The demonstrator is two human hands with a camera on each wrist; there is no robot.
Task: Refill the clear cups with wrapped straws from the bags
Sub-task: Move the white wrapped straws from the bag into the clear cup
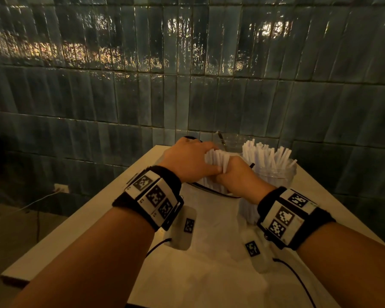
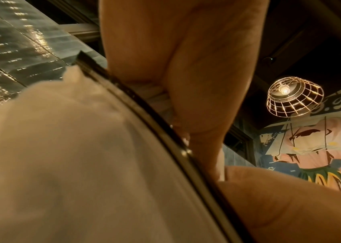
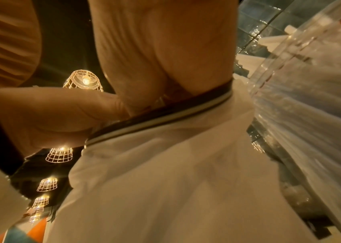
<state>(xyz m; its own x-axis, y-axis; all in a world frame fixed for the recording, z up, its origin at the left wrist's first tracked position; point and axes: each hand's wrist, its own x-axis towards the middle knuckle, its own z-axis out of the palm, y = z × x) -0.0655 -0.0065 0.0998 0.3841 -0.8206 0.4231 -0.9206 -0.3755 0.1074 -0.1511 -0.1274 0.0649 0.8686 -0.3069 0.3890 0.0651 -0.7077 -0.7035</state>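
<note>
gripping one thick bunch of white paper-wrapped straws (image 1: 217,160) over the mouth of the black-rimmed white plastic bag (image 1: 211,210), the left hand (image 1: 187,162) and right hand (image 1: 236,174) both curl tightly around it. just right stands the full clear plastic cup (image 1: 273,174) on the pale table (image 1: 111,210); a loose grip could likely spill straws, or the right hand could topple that cup.

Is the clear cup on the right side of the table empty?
No, the clear cup is packed with white wrapped straws that stick up well past its rim.
</note>
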